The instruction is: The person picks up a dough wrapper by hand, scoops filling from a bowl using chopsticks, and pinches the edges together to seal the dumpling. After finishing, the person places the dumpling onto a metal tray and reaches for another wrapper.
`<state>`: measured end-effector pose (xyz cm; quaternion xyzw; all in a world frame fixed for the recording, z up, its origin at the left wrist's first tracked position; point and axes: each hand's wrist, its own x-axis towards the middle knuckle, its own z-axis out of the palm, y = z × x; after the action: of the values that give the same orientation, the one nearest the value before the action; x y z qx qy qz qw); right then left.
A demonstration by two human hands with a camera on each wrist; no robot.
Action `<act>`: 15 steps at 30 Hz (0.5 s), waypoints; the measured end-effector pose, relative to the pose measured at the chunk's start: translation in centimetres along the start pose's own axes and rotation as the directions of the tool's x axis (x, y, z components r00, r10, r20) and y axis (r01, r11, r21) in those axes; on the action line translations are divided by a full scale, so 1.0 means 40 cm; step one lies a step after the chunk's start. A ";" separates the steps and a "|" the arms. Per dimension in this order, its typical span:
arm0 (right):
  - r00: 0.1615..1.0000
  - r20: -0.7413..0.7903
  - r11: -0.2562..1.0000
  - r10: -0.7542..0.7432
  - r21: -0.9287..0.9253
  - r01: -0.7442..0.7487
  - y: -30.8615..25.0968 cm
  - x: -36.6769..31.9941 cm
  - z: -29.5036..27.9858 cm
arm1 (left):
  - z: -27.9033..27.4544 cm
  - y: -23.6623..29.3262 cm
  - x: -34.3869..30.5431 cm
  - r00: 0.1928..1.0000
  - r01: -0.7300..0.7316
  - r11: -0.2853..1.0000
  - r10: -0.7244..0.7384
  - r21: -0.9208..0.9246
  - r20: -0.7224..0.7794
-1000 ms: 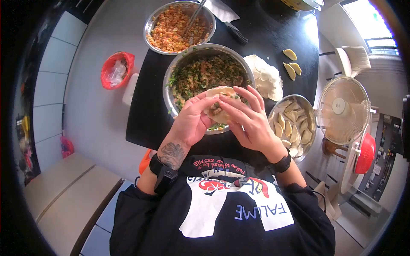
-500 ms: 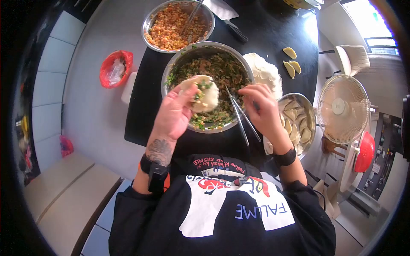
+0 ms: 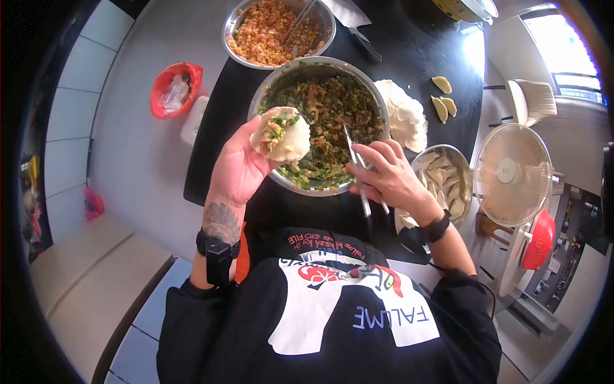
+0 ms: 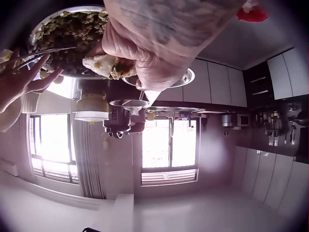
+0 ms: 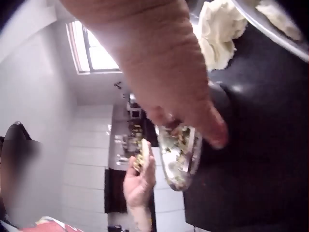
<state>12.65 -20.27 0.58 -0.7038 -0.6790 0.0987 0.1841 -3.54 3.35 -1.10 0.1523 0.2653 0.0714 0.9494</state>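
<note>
My left hand (image 3: 238, 163) holds a round dumpling wrapper (image 3: 295, 141) beside the mixing bowl's near left rim. A mound of green and tan filling (image 3: 275, 133) lies on the wrapper, which is spread flat and unfolded. At the bowl's right side, my right hand (image 3: 391, 176) grips slim metal tongs (image 3: 354, 150), their tips down in the filling. The steel bowl (image 3: 257, 102) holds chopped green filling (image 3: 332, 102). In the left wrist view the tongs (image 4: 46, 51) pass between the right hand's fingers.
A bowl of orange chopped mix (image 3: 272, 32) with a utensil stands behind, near a cleaver (image 3: 358, 38). Pale dough (image 3: 403, 115) sits right of the mixing bowl. Finished dumplings fill a steel dish (image 3: 472, 182) at right; 3 more dumplings (image 3: 441, 107) lie beyond on the black table.
Both hands were together on the wrapper; they have parted. The left hand has carried the opened wrapper left, and the right hand has moved right and taken hold of the tongs.
</note>
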 end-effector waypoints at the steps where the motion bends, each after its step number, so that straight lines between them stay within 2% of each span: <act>1: 0.992 -0.119 0.999 -0.041 0.011 0.043 0.011 0.010 0.009 | -0.001 -0.003 0.004 1.000 0.000 1.000 0.000 -0.014 0.001; 2: 0.992 -0.117 0.999 -0.044 0.013 0.046 0.014 0.013 0.008 | 0.001 -0.003 0.004 1.000 -0.003 1.000 0.003 -0.016 -0.003; 3: 0.976 -0.186 0.975 0.115 0.211 -0.075 0.015 0.016 0.004 | 0.005 -0.002 0.002 1.000 -0.006 1.000 0.006 -0.016 0.013; 4: 0.934 -0.219 0.896 0.283 0.407 -0.176 0.015 0.019 -0.001 | 0.008 -0.001 0.002 1.000 -0.007 1.000 0.007 -0.016 0.029; 5: 0.884 -0.334 0.896 0.326 0.408 -0.177 0.010 0.033 -0.019 | 0.007 0.002 0.001 1.000 -0.007 1.000 0.008 -0.017 0.026; 6: 0.854 -0.376 0.890 0.360 0.412 -0.193 0.017 0.030 -0.039 | 0.004 0.007 -0.001 1.000 -0.018 1.000 0.018 0.004 0.014; 7: 0.808 -0.354 0.825 0.472 0.501 -0.263 0.012 0.027 -0.067 | -0.001 0.010 -0.003 1.000 -0.029 0.999 0.028 0.024 0.001; 8: 0.794 -0.377 0.821 0.477 0.513 -0.250 0.018 0.022 -0.095 | -0.006 0.012 -0.006 1.000 -0.028 0.999 0.028 0.021 -0.004; 10: 0.760 -0.287 0.659 0.584 0.714 -0.237 0.024 0.010 -0.137 | -0.017 0.018 -0.008 0.999 -0.051 0.998 0.051 0.043 0.004; 11: 0.759 -0.284 0.658 0.586 0.713 -0.241 0.022 0.006 -0.151 | -0.022 0.020 -0.008 0.999 -0.040 0.999 0.040 0.028 0.003; 13: 0.705 -0.035 0.333 0.708 0.898 -0.289 0.014 0.002 -0.170 | -0.020 0.017 -0.004 0.999 -0.039 0.999 0.039 0.009 0.000; 14: 0.705 -0.036 0.335 0.709 0.896 -0.291 0.014 0.002 -0.171 | -0.018 0.017 -0.003 0.999 -0.042 0.999 0.042 -0.006 -0.006; 15: 0.660 0.072 0.247 0.748 0.893 -0.377 0.015 0.002 -0.167 | -0.015 0.015 -0.001 0.999 -0.042 0.999 0.042 -0.007 -0.005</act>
<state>15.81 -21.02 6.45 -0.7169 -0.1791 0.3445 0.5790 -3.93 4.05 -1.34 0.1541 0.2641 0.0926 0.9476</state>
